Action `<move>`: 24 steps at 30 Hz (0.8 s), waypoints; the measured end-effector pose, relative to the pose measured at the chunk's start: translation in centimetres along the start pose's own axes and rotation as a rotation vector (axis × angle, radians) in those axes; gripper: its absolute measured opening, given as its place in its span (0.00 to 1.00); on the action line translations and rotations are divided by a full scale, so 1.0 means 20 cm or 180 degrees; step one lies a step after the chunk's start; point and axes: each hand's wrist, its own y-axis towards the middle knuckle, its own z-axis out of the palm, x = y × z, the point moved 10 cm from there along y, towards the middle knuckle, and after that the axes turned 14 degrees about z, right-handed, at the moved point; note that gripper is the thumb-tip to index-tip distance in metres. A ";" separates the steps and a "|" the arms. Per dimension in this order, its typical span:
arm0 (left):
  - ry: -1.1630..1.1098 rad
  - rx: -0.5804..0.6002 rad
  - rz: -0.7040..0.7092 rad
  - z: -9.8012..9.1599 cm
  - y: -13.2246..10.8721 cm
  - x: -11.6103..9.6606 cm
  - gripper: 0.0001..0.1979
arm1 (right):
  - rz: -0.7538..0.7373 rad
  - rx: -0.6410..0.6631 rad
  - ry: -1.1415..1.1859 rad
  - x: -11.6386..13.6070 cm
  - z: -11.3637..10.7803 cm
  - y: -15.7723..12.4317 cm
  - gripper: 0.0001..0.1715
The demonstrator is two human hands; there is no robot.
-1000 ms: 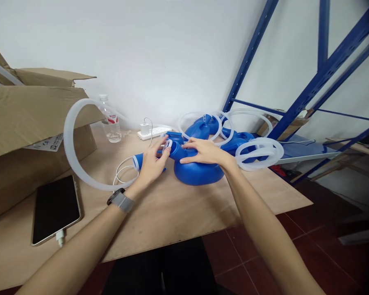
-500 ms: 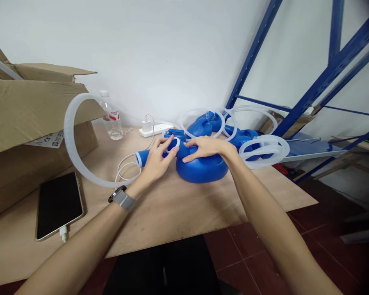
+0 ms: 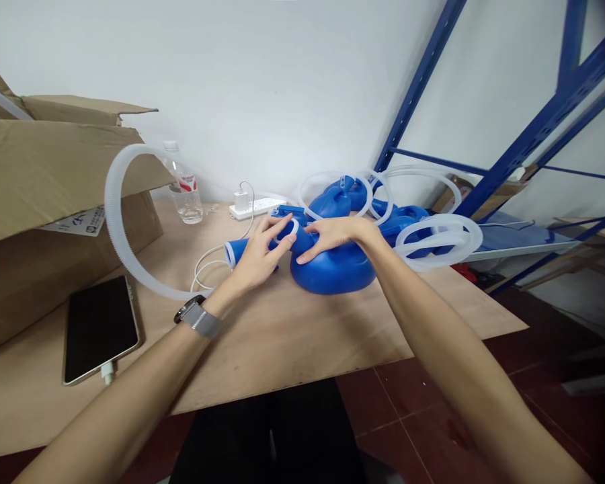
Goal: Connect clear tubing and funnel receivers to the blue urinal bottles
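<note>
A blue plastic urinal bottle [image 3: 333,274] rests on the wooden table in front of me. Its short neck, with a white rim [image 3: 295,226] at the mouth, points left and up. The fingers and thumb of my left hand [image 3: 259,254] close around that mouth. My right hand [image 3: 335,234] grips the bottle from above, just behind the neck, thumb on the near side; its other fingers are partly hidden. Left of my left hand lies a blue tubular piece [image 3: 236,251] with a pale rim. A translucent corrugated hose [image 3: 115,208] loops up and its end passes behind my left wrist.
More blue bottles [image 3: 330,200] with coiled hoses [image 3: 438,240] lie behind and to the right. At the left are an open cardboard box [image 3: 55,175], a water bottle [image 3: 186,195] and a charging phone [image 3: 101,329]. A power strip [image 3: 257,207] lies by the wall. Blue shelving [image 3: 418,87] stands right.
The view has shifted slightly. At the mouth, my left fingers have moved a little and the neck's opening shows more plainly. My right hand keeps its hold on the bottle.
</note>
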 end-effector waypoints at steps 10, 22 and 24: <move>-0.0092 0.0330 0.0004 0.08 -0.04 -0.01 0.34 | 0.0061 0.0143 -0.0138 0.02 0.05 0.07 0.63; -0.1699 -0.0522 -0.1008 0.17 -0.14 0.09 0.31 | -0.0792 0.0194 0.1520 0.07 -0.02 0.02 0.46; -0.2262 -0.0899 -0.1351 0.20 -0.17 0.14 0.27 | -0.0801 0.0272 0.1667 0.09 -0.01 0.02 0.43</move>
